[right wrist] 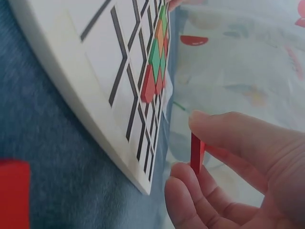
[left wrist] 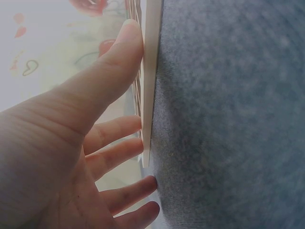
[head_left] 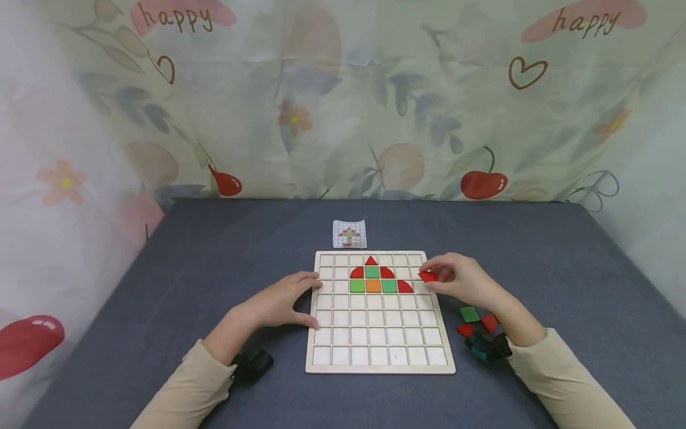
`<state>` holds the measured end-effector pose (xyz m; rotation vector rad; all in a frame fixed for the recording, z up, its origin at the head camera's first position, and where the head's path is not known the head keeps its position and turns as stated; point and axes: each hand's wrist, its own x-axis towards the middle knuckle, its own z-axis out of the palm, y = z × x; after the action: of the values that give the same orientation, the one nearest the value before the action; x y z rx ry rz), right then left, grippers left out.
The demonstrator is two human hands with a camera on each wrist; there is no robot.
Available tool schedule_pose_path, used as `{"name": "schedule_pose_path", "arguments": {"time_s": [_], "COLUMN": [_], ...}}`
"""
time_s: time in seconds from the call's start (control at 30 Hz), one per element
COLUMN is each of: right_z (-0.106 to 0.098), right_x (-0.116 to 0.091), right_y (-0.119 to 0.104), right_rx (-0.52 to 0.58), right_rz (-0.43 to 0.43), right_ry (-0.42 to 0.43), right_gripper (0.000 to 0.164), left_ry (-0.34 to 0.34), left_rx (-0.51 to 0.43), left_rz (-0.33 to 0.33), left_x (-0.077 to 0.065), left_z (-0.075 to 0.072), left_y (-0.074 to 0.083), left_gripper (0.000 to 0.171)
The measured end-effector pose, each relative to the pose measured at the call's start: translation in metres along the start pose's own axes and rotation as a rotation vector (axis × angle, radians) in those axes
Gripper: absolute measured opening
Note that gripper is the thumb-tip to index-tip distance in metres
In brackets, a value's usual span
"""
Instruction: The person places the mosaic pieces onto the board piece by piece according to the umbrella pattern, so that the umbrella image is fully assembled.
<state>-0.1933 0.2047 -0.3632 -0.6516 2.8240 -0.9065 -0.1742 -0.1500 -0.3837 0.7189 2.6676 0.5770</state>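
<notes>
A pale wooden grid board (head_left: 380, 369) lies flat in front of me. My left hand (head_left: 286, 301) rests at its left edge, thumb and fingers spread. Over the right edge, my right hand (head_left: 461, 275) pinches a small red tile (right wrist: 196, 152) between thumb and fingertips. In the upper cells sit a red triangle (head_left: 371, 261) and, below it, a teal square (head_left: 372, 271) between two red quarter-circle tiles. The row under that has a light green square (head_left: 356, 286), an orange square (head_left: 373, 286), another teal square and a red quarter circle (head_left: 405, 287).
A small printed card (head_left: 349, 234) with a coloured grid picture lies behind the board. Right of the board, near my right wrist, are several loose tiles, among them a green one (head_left: 469, 314) and a red one (head_left: 489, 323). A patterned curtain (head_left: 343, 119) hangs behind the dark table.
</notes>
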Motion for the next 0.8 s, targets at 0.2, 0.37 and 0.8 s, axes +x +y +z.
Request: {"name": "schedule_pose_path", "arguments": {"time_s": [0.2,0.37,0.8], "right_z": [0.006,0.01,0.023], "right_x": [0.005,0.009,0.02], "right_y": [-0.004,-0.009,-0.023], "right_rx": [0.017,0.031,0.046], "right_rz": [-0.002,0.022,-0.038], "right_ry": [0.008,0.007,-0.022], "right_gripper": [0.033,0.031,0.024], "left_ry": [-0.006,-0.005,-0.002], "left_rx": [-0.003,-0.006,-0.002], "left_rz": [-0.005,-0.006,0.0], "left_x": [0.0,0.0,0.001], "left_z": [0.0,0.0,0.001], "left_y": [0.0,0.0,-0.001], "left_gripper": [0.078,0.078,0.078]}}
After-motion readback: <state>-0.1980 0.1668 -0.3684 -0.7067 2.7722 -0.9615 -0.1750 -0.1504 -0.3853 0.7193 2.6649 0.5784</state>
